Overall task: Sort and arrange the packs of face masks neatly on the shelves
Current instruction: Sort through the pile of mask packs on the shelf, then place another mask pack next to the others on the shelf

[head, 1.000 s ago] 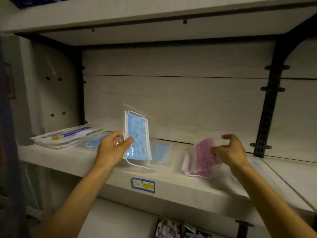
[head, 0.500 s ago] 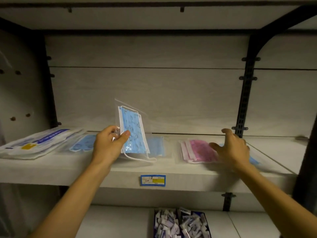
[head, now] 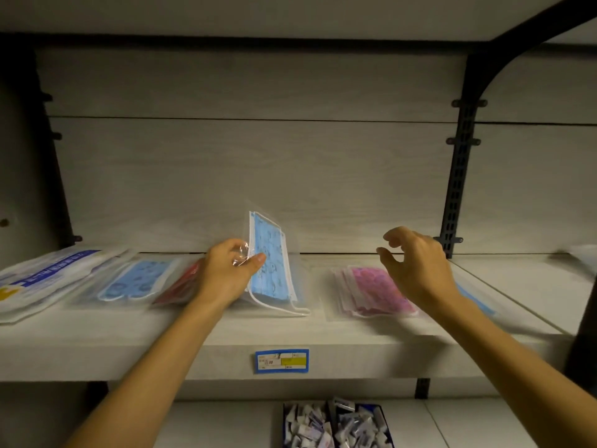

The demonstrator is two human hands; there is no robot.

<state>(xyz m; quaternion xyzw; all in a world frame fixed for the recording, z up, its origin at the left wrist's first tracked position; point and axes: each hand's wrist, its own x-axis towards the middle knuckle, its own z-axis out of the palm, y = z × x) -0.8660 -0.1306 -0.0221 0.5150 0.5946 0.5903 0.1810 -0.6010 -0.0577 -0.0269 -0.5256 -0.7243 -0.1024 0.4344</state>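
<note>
My left hand (head: 227,274) pinches a clear pack of blue patterned masks (head: 271,263) by its left edge and holds it upright, its lower end touching the pale wooden shelf (head: 193,344). My right hand (head: 416,266) hovers with loosely curled fingers and holds nothing, just above a pack of pink masks (head: 371,292) that lies flat on the shelf. To the left lie a red pack (head: 181,286), another blue mask pack (head: 135,279) and a large white pack with blue print (head: 42,279). A blue pack (head: 475,300) shows partly behind my right forearm.
A blue and yellow price label (head: 281,361) is stuck on the shelf's front edge. A black bracket upright (head: 457,176) divides the shelf bay at right. Below, a dark box of small white sachets (head: 336,425) stands on the lower shelf.
My right hand let go of the pink pack, which now lies flat, and lifted above it. The left hand lowered the blue pack toward the shelf. The camera view shifted down and right.
</note>
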